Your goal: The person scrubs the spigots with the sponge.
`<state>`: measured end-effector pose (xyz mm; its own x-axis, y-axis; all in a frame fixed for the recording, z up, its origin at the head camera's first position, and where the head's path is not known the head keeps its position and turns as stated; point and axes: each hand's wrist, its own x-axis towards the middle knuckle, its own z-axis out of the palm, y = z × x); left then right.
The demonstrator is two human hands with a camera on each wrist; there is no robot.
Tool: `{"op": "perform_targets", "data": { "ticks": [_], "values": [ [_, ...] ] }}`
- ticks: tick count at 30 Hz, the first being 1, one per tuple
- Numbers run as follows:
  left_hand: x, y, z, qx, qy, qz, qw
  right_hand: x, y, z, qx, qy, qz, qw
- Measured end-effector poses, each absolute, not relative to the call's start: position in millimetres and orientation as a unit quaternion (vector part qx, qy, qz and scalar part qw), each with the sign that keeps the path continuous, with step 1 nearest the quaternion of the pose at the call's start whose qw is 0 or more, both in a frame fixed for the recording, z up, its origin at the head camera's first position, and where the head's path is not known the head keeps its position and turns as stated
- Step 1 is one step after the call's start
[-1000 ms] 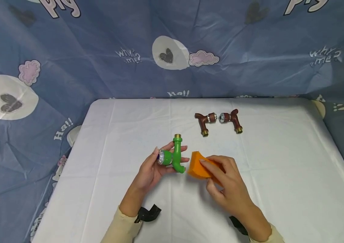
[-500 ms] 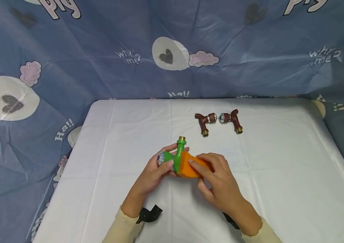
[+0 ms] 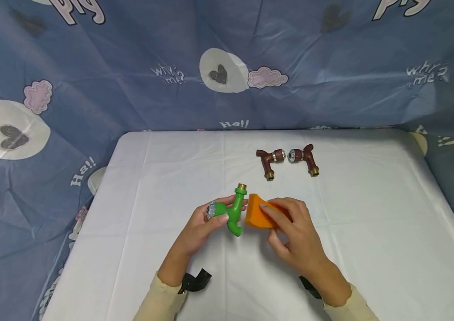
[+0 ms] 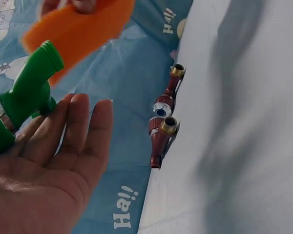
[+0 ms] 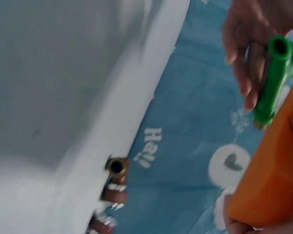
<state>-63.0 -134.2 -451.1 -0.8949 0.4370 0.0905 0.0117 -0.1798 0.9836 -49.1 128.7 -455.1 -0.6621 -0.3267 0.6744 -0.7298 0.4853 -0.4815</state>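
Note:
In my left hand [image 3: 194, 232] I hold a green faucet [image 3: 235, 211] with a brass threaded end and a chrome-capped knob; the thumb lies over its body and several fingers stretch out behind it. My right hand [image 3: 300, 236] pinches an orange sponge [image 3: 260, 215] between thumb and fingers, just right of the faucet with a narrow gap between them. The left wrist view shows the sponge [image 4: 83, 36] blurred above the green spout [image 4: 36, 70]. In the right wrist view the sponge [image 5: 271, 170] is close to the camera, below the faucet [image 5: 273, 85].
Two brown faucets lie near the back of the white-covered table [image 3: 162, 178]: the left one [image 3: 268, 161] and the right one [image 3: 308, 158], their knobs facing each other. A blue printed cloth [image 3: 311, 58] rises behind the table and along its sides.
The sponge came left against the green faucet, then drew back right, leaving a small gap. My left thumb shifted from the knob end onto the faucet's body. The brown faucets stayed put.

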Motion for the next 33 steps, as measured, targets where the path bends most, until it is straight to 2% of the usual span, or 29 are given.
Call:
{"op": "perform_targets", "data": {
  "ticks": [7,16,27,33],
  "values": [
    [-61,-134,-451,0.168,0.639,0.736,0.148,-46,111,-440,0.387,-0.772,0.381,0.33],
    [-60,-133,-450,0.176,0.64,0.734,0.141,-55,116,-441,0.402,-0.794,0.34,0.302],
    [-62,-134,-455,0.197,0.592,0.766,0.155,-69,137,-453,0.348,-0.818,0.325,0.324],
    [-61,-134,-455,0.164,0.61,0.76,0.15,-68,144,-458,0.301,-0.83,0.332,0.331]
  ]
}}
